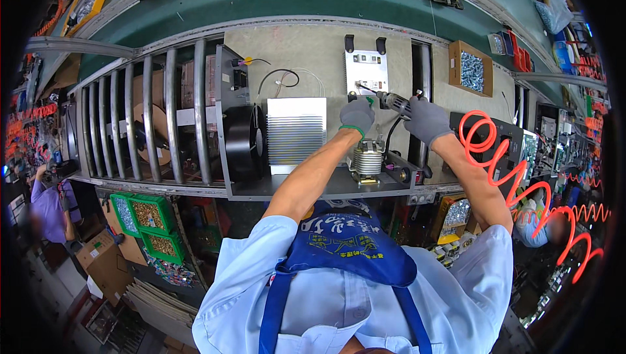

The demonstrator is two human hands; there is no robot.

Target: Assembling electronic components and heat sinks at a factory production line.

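My right hand (427, 119), in a grey glove, is wrapped round a powered screwdriver (395, 102) with a metal front end. The tool lies almost level and points left toward my left hand (357, 117). That hand, also gloved, is closed at the near edge of a silver heat sink plate (375, 75); what its fingers hold is too small to make out. Black brackets stand on the plate's far corners, and small components sit on its face. Just below my left hand, a metal coil-like part (368, 158) stands inside a grey metal chassis (313, 186).
Left of my hands lie a finned heat sink (297, 132) and a black fan (244, 142). Metal rollers (149, 119) extend further left. A cardboard box of screws (472, 70) stands at the far right. A coiled orange air hose (512, 175) hangs by my right forearm.
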